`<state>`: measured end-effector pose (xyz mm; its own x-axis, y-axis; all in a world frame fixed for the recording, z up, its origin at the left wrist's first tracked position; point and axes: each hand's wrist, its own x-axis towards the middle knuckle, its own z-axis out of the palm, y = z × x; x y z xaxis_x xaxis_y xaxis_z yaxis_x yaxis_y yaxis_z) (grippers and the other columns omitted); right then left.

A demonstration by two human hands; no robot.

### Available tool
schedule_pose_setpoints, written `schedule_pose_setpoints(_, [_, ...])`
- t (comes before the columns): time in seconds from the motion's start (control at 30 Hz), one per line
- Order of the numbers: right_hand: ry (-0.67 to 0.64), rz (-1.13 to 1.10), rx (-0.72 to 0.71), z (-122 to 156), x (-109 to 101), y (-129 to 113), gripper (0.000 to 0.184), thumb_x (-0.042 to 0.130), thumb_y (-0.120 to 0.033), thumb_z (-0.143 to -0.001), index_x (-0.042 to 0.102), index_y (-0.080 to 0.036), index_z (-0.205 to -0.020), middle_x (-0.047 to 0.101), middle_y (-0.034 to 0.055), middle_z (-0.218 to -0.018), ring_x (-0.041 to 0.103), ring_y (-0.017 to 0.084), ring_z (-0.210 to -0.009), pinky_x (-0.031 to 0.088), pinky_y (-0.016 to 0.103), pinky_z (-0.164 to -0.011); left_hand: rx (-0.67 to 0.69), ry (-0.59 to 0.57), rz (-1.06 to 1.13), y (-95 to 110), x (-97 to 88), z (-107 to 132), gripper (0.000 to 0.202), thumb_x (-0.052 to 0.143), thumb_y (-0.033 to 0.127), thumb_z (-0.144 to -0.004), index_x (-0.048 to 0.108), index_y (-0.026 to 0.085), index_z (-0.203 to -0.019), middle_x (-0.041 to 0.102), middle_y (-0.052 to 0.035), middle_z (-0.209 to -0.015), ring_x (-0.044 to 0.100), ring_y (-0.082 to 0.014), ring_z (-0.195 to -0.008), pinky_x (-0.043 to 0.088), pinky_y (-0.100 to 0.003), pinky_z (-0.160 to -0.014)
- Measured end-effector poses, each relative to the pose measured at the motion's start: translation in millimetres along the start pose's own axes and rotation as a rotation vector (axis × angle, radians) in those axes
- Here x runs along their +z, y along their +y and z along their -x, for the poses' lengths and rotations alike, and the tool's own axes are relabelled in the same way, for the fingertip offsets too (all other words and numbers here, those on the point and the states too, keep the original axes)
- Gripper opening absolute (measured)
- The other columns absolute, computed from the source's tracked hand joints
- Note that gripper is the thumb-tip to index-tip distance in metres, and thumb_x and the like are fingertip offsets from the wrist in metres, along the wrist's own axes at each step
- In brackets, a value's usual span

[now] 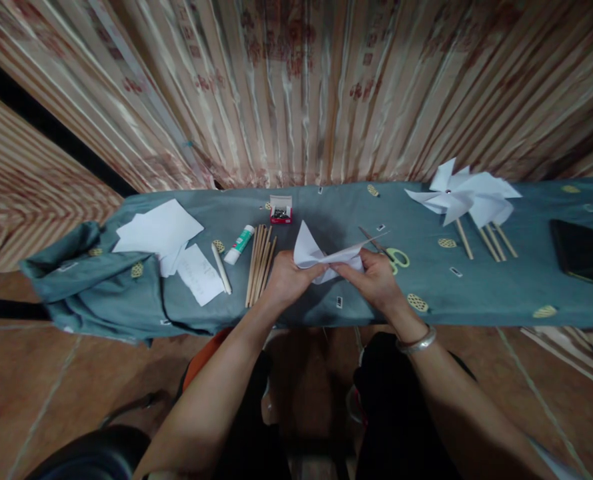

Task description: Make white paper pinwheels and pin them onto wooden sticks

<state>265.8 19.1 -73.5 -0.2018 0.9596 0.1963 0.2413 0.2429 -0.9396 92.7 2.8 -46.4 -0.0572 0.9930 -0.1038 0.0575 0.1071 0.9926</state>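
Observation:
Between my two hands is a white paper pinwheel (pixel 305 245), its corners bent in toward the centre, held over the front part of the table. My left hand (pixel 292 277) grips its left side, thumb pressed near the middle. On the other side my right hand (pixel 373 275) pinches it, the thumb meeting the left thumb. Just beyond the right hand lie scissors (pixel 400 259) with light green handles. Left of my left hand is a bundle of several wooden sticks (pixel 260 263). A small red and white box (pixel 281 212) of metal pins stands open behind the paper.
Finished white pinwheels (pixel 469 193) on sticks lie at the back right, with a dark phone (pixel 581 252) farther right. A glue stick (pixel 239 245), a white pen (pixel 221 268) and white paper sheets (pixel 161 227) are on the left. A pleated curtain (pixel 316 100) hangs behind the cloth-covered table (pixel 496 293).

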Motion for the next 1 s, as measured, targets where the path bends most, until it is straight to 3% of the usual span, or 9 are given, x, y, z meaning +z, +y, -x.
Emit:
schedule_pose_setpoints(0.6, [-0.012,0.042,0.008,3.2,1.7,-4.5,0.022,0.067,-0.039,-0.078,0.072,-0.020,-0.089,0.074,0.0017,-0.075,0.065,0.018,-0.064,0.050,0.029,-0.059,-0.094,-0.018,0.010,2.6,-2.5,1.5,0.017,0.081,0.021,-0.056,0.071,0.011,-0.065,0.070,-0.0032,-0.064,0.063,-0.0163,-0.060,0.050,-0.026,-0.058])
schedule_pose_setpoints(0.83, [-0.018,-0.010,0.034,4.3,4.7,-5.5,0.024,0.068,-0.039,-0.079,0.073,-0.019,-0.091,0.076,0.0033,-0.081,0.068,0.019,-0.071,0.053,0.029,-0.065,-0.031,-0.019,0.043,-8.7,-3.6,-3.3,0.017,0.079,0.022,-0.057,0.070,0.011,-0.066,0.070,-0.0033,-0.066,0.062,-0.0153,-0.062,0.051,-0.026,-0.061])
schedule_pose_setpoints(1.0, [-0.025,0.017,0.010,4.1,4.2,-4.0,0.024,0.068,-0.039,-0.079,0.073,-0.019,-0.089,0.076,0.0028,-0.081,0.068,0.018,-0.070,0.053,0.028,-0.065,-0.047,-0.026,0.026,-6.0,-4.1,-1.4,0.017,0.079,0.022,-0.057,0.070,0.011,-0.065,0.069,-0.0024,-0.065,0.063,-0.0155,-0.061,0.051,-0.026,-0.060])
